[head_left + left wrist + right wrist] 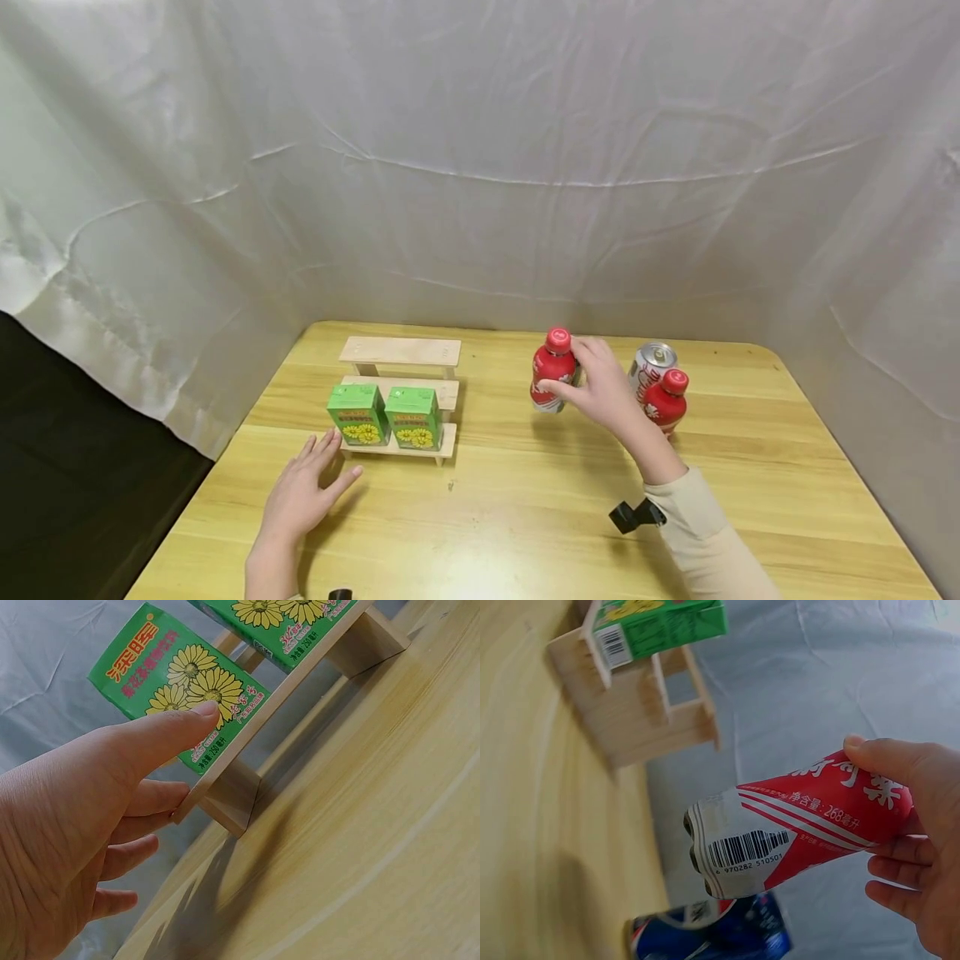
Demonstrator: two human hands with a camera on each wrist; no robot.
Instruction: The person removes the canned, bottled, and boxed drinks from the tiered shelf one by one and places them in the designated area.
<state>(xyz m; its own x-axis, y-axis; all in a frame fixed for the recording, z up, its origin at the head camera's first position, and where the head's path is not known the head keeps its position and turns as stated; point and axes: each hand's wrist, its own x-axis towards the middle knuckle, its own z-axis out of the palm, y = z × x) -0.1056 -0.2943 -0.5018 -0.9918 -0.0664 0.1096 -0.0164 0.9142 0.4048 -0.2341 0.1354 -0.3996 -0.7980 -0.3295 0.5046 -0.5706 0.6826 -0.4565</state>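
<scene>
My right hand (603,392) grips a red and white bottle (552,375) with a red cap. In the right wrist view the bottle's base shows, and it is raised off the table. Over on the left, my left hand (298,493) has its fingers extended beside a small wooden tiered shelf (401,350). The left wrist view has the thumb in front of a green carton (199,682) and the fingers at the shelf's end; contact is hard to tell. Two green drink cartons with yellow flowers, one left (358,415) and one right (414,419), stand on the lowest tier.
A silver and red soda can (652,365) and a second red bottle (666,404) stand together to the right of my right hand. A blue can (712,930) shows below the held bottle in the right wrist view. Grey curtains (525,208) border the wooden table (510,533).
</scene>
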